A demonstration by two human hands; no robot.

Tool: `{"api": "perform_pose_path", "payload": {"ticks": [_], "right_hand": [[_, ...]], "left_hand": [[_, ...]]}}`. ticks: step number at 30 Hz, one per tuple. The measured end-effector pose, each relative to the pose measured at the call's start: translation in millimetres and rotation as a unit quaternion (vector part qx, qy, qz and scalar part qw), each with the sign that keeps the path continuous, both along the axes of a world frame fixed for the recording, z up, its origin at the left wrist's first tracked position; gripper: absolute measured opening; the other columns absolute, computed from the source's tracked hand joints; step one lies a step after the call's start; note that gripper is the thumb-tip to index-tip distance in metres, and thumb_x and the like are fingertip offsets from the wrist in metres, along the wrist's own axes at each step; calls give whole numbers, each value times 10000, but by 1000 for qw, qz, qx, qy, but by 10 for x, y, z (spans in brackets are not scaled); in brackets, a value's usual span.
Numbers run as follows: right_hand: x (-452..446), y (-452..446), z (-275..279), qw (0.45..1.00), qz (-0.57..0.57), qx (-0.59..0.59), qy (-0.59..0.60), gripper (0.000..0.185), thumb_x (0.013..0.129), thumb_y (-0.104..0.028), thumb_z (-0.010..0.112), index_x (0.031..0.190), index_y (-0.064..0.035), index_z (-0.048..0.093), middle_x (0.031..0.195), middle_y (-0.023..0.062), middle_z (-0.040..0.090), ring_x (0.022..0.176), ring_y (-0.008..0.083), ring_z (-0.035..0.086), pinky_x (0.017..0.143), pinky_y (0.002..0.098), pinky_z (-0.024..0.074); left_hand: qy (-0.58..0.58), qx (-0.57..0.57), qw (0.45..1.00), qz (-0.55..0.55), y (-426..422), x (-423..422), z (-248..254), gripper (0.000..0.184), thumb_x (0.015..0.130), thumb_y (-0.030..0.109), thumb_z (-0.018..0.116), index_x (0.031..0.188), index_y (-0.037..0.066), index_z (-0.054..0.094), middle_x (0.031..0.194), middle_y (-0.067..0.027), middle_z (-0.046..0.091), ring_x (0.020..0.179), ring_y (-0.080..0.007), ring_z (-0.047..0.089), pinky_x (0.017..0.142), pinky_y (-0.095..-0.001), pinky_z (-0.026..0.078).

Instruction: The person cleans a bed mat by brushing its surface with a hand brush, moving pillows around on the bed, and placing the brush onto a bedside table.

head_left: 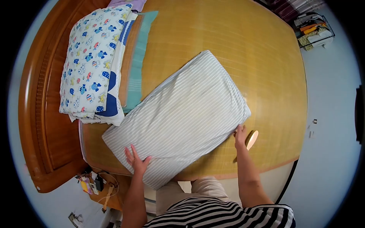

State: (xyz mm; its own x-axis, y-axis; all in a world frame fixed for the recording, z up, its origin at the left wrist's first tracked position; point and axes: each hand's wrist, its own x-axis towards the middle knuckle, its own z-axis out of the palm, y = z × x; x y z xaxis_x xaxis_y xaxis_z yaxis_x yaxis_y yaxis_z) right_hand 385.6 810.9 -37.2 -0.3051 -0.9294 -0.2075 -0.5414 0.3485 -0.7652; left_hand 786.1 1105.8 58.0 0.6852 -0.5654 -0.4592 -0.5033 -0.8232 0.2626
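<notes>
A pillow (182, 114) in a pale grey-and-white striped case lies slantwise on the bed in front of me. My left hand (137, 161) rests on its near left part, fingers spread over the cloth. At the right corner, my right hand (240, 136) is closed on the pillow's edge; its fingertips are partly hidden. Just right of that hand a brush (251, 140) with a light wooden back lies on the mat, its bristles turned to the left and its handle partly hidden by my forearm.
A woven yellow mat (273, 76) covers the bed. Against the wooden headboard (57, 125) is a stack with a fish-print pillow (91, 57) and a teal cloth (138, 72). A bedside table (119, 190) holds small items and a cable. A rack (313, 30) stands at the far right.
</notes>
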Motion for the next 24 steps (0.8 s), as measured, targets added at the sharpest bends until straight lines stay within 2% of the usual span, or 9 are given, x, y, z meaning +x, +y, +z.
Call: {"api": "perform_pose_path", "payload": {"ticks": [2,3,5,6,8,11,13,16,24], "right_hand": [[28,124,196,904,-87,204,-366,377,896,-324,458,1143,-39,459,1022,89,528,849,212,535,745,341,451],[33,200,148,893,-78,215,-388,291,882,-322,502,1035,-75,485,939,43,547,761,178,539,675,317,455],[156,344,150,889,-60,232,-391,305,868,-317,530,1059,-84,485,942,37,550,777,182,539,692,319,453],[210,409,156,884,-40,252,-392,326,855,-313,558,1084,-92,484,945,31,553,792,185,540,708,322,450],[308,478,187,869,-37,263,-417,392,837,-297,589,1133,-74,461,991,35,542,860,185,524,749,336,438],[530,529,399,853,-80,254,-448,502,839,-289,585,1236,-48,395,1146,72,506,1005,224,490,847,378,410],[609,528,341,791,-96,255,-548,593,802,-257,641,1262,-3,368,1247,99,464,1106,254,456,898,386,399],[788,513,310,750,-63,228,-617,666,797,-243,643,1311,-1,295,1301,128,409,1175,302,397,975,429,339],[1050,234,968,758,-68,193,-619,688,774,-218,671,1295,34,300,1255,179,431,1119,318,441,922,436,399]], "left_hand": [[-73,-119,990,-7,296,-2,-77,1074,689,384,721,1400,103,-33,1416,-258,-57,1304,-392,52,1036,-496,169],[-74,-121,990,-10,438,-24,-147,1074,689,384,721,1400,103,-33,1416,-258,-57,1304,-392,52,1036,-496,169],[-11,-244,942,230,756,-84,-336,891,788,343,628,1404,102,31,1435,-206,56,1292,-338,166,1057,-396,161],[-15,-246,942,229,954,-121,-427,891,788,343,628,1404,102,31,1435,-206,56,1292,-338,166,1057,-396,161],[206,-209,857,424,1298,-186,-528,849,824,344,583,1402,90,15,1430,-166,121,1271,-292,230,1049,-372,193],[282,-262,850,358,1310,-519,-188,850,804,313,619,1396,58,66,1411,-131,200,1253,-268,268,1024,-379,238],[392,-218,820,355,1172,-626,39,830,760,285,679,1376,33,183,1357,-116,320,1209,-257,337,995,-384,277],[409,-205,801,386,1113,-576,61,776,725,262,718,1335,30,298,1288,-105,414,1167,-253,391,964,-391,309],[418,-229,789,387,1063,-505,306,709,749,273,702,1309,31,340,1254,-96,448,1116,-241,441,927,-373,357]]}}
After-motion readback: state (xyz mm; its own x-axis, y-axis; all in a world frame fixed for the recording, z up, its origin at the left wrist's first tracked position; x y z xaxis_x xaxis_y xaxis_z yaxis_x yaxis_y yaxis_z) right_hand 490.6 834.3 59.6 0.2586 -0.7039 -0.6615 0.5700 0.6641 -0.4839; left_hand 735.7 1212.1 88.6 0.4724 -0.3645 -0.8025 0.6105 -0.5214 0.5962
